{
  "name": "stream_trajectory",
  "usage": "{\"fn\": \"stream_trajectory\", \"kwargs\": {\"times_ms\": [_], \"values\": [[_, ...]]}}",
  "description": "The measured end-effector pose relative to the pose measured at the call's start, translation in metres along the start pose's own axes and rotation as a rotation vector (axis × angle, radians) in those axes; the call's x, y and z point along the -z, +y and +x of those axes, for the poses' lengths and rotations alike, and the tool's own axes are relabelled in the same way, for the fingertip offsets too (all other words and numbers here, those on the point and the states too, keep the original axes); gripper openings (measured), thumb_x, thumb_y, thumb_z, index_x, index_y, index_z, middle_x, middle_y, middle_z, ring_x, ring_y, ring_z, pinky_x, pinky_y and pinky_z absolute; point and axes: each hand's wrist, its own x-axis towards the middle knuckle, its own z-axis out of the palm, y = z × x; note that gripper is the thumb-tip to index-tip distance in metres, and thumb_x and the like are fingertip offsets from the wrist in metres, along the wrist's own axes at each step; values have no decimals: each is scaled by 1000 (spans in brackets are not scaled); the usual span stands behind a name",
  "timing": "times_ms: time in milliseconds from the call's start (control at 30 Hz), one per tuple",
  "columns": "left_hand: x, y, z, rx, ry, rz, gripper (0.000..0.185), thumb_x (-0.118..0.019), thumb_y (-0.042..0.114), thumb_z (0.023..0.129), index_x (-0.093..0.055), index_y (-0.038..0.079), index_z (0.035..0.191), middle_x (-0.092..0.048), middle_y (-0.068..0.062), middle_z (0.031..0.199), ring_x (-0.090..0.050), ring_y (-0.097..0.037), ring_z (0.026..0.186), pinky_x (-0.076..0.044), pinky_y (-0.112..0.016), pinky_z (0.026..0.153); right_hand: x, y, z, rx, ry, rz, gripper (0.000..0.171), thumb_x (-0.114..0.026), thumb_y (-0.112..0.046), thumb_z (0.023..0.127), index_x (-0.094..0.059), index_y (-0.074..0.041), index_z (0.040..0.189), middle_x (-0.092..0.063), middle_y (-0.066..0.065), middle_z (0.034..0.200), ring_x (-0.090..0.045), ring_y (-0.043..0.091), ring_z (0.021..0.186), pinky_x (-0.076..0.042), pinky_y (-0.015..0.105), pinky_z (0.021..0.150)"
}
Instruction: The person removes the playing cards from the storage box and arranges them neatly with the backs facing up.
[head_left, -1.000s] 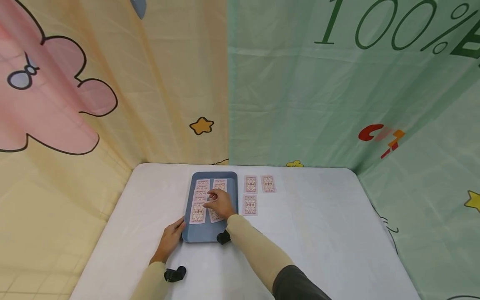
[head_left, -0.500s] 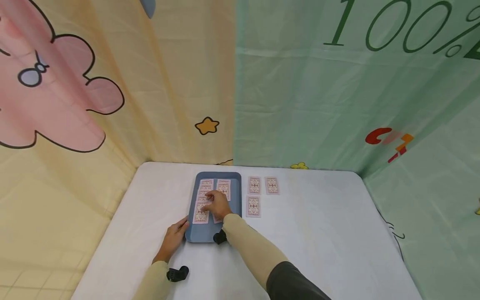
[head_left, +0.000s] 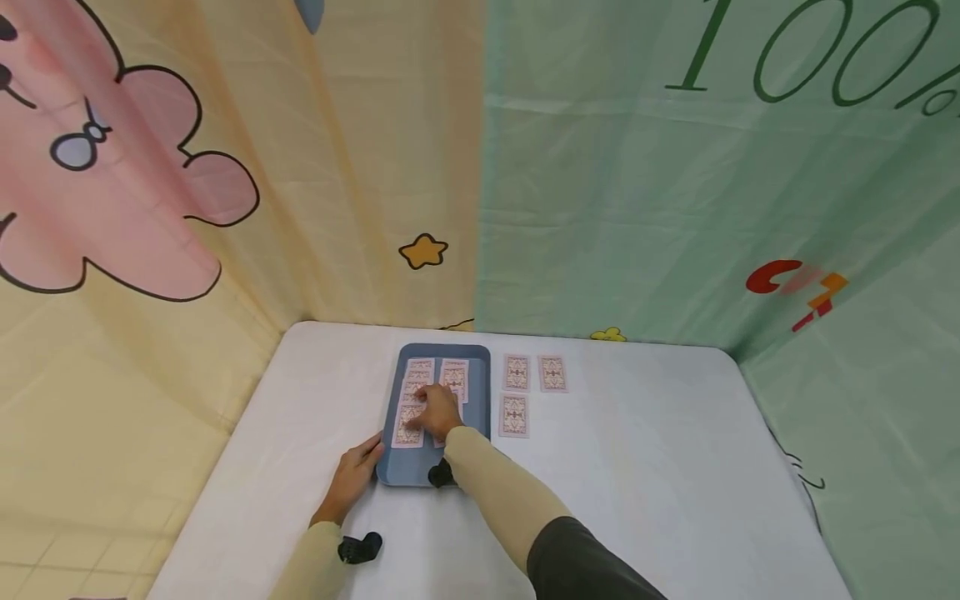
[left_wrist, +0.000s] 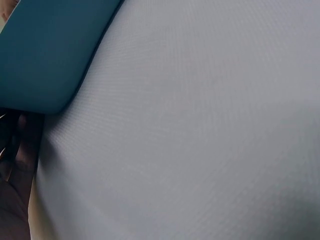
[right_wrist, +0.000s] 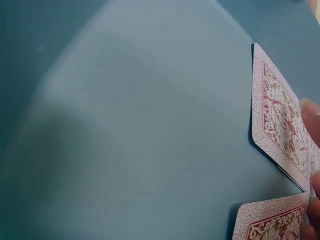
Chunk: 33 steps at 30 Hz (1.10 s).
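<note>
A blue-grey tray (head_left: 408, 468) lies on the table, bearing two overlapping columns of face-down playing cards with red-patterned backs. My right hand (head_left: 441, 414) is over these cards, thumb and index finger spread apart above the left column (head_left: 407, 435) and covering part of the right column (head_left: 454, 375). In the right wrist view, a fingertip touches the edge of a card (right_wrist: 280, 117), and further fingertips sit beside a second card (right_wrist: 275, 220). My left hand (head_left: 351, 482) rests against the tray's lower left edge, its fingers partly hidden at the corner in the left wrist view.
Right of the tray, three face-down cards lie apart on the white table: one at the back (head_left: 517, 372), one beside it (head_left: 553, 374) and one in front (head_left: 513, 416). Printed curtains (head_left: 615, 208) enclose the table's back and sides.
My right hand has shifted slightly left relative to the tray, uncovering more of the right column's back cards. The left hand stays at the tray's edge. The head view has turned a little left.
</note>
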Motion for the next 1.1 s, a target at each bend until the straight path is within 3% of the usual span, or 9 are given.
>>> {"fn": "stream_trajectory", "kwargs": {"times_ms": [200,700,1100], "values": [[-1,0,-1,3,-15,-13,45,-48,17,102,-44,-8,139,-45,-25,141,-37,-42,134,-29,-54,111,-1,0,1,-31,-30,-66,57,-90,-21,66,-68,-9,117,-60,3,111,-48,22,102,-38,37,99],[-1,-2,0,0,-19,-18,45,-49,18,102,-44,-6,140,-47,-24,140,-38,-41,134,-30,-53,111,-3,-2,2,21,-31,-193,63,-92,-26,63,-67,-13,120,-60,3,114,-45,20,100,-36,34,91],[-1,-2,0,3,-9,-14,45,-49,17,101,-45,-7,139,-46,-25,140,-38,-42,133,-30,-54,110,-4,-4,5,75,-55,-210,51,-90,-23,66,-71,-13,112,-63,0,108,-51,20,102,-38,34,91]]}}
